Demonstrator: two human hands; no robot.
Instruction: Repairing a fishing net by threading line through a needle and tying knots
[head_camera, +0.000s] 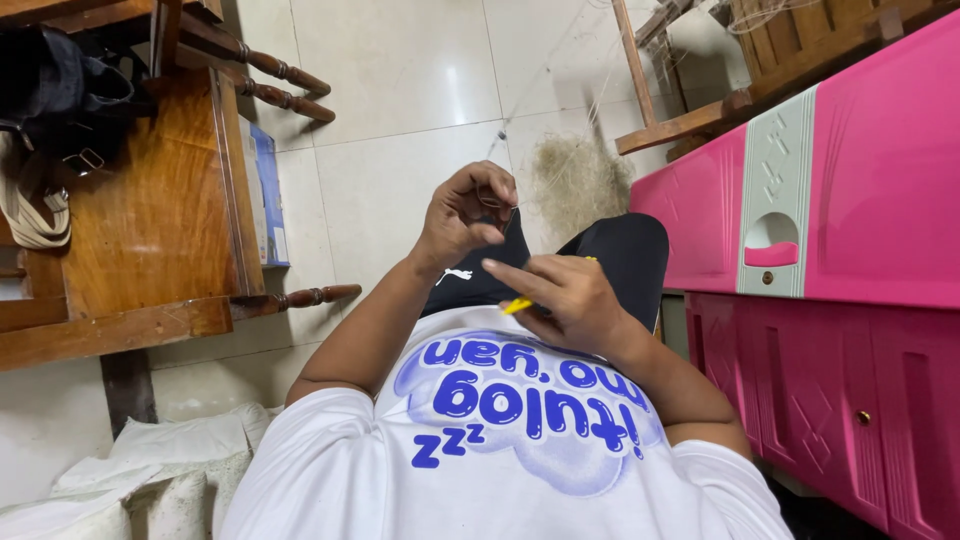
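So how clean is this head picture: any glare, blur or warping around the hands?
Head view: soft glare on the floor tiles; edges bow from the wide lens; left hand and right hand sharp; the thin thread is faint against the tiles.

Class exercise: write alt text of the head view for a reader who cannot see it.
A seated person's left hand pinches fine netting threads, while the right hand holds a yellow tool above their lap. A wooden chair stands left, a pink cabinet right.
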